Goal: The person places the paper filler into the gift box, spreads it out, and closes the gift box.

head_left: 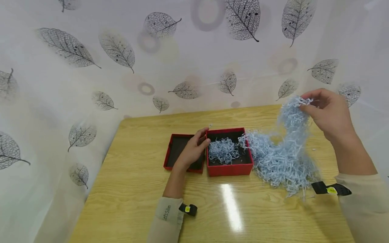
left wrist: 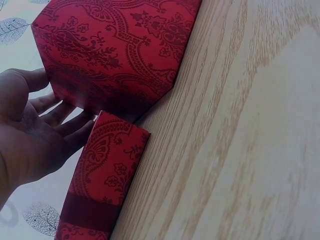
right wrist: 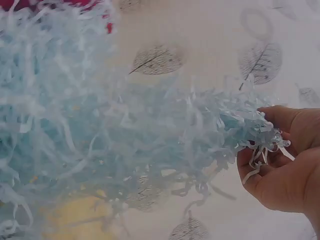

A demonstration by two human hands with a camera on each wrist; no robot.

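Observation:
With thumb and fingers, my right hand (head_left: 329, 114) pinches the top of a clump of pale blue shredded paper (head_left: 293, 148), lifted at the right. In the right wrist view the strands (right wrist: 180, 130) trail from the fingertips as a long tangle. Below, the clump spreads over the table and reaches the right rim of a red box (head_left: 230, 169). Inside the dark interior lies a smaller heap of shredded paper (head_left: 224, 151). My left hand (head_left: 192, 152) touches the box's left side, fingers extended against its patterned red wall (left wrist: 115, 45) in the left wrist view.
A red box lid (head_left: 178, 148) with a dark inside lies left of the box, under my left hand. Both stand on a wooden table (head_left: 136, 189). A pale curtain (head_left: 188, 60) with leaf prints hangs behind the table and along its left side.

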